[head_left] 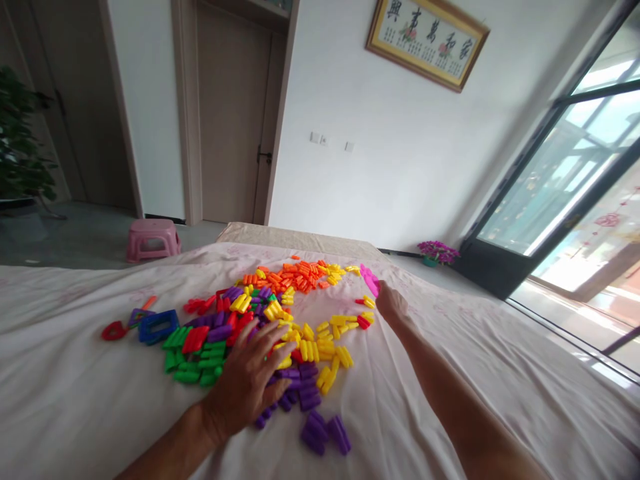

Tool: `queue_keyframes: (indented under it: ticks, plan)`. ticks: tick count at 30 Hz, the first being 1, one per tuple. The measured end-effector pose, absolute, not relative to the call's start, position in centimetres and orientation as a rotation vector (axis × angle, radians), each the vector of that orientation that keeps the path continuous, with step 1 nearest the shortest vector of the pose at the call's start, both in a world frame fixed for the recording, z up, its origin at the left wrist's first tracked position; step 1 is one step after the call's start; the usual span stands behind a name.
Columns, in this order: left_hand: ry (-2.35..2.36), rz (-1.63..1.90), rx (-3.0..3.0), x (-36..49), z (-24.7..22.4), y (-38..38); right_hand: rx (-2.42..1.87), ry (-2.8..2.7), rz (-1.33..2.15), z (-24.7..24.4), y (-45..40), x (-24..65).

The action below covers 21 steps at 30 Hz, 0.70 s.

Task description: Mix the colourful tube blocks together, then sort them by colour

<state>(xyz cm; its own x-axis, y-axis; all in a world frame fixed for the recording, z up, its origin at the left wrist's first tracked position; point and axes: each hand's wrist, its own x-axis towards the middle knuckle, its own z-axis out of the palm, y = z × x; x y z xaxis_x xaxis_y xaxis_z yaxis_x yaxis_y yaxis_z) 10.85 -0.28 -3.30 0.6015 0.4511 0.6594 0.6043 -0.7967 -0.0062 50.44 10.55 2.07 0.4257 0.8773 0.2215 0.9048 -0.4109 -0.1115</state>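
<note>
Fingers spread, my left hand [250, 377] lies over the near part of a pile of plastic blocks, and nothing shows gripped in it. Green blocks [210, 357] are to its left, yellow blocks [310, 350] and purple blocks [309, 387] to its right. Farther right, my right hand [390, 300] is closed on a pink piece [369, 279] that sticks out beyond its fingers. Orange blocks [300, 275] form a heap at the far side, left of the pink piece. A few yellow and red blocks [363, 323] lie just left of my right forearm.
A pale sheet [410, 413] covers the surface. A blue frame-shaped piece [158, 327] and a red ring [114, 331] lie at the left. Beyond the surface are a pink stool [153, 240], a flower pot [430, 261] and a glass door [565, 180].
</note>
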Motion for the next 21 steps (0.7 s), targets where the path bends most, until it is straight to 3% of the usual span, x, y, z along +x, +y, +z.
queue_keyframes:
  ticks: [6, 14, 21]
  plan:
    - [-0.64, -0.69, -2.961, 15.3, -4.5, -3.3, -2.585, -1.677, -0.157, -0.5, 9.6, 53.6]
    - [-0.911, -0.642, -2.828, 16.1, -5.5, -1.7, -2.196, -2.226, -0.221, -1.4, 5.6, 41.8]
    - [-1.237, -0.727, -2.5, 14.2, -4.6, -0.2, -1.865, -2.428, -0.045, 0.4, 2.3, 32.9]
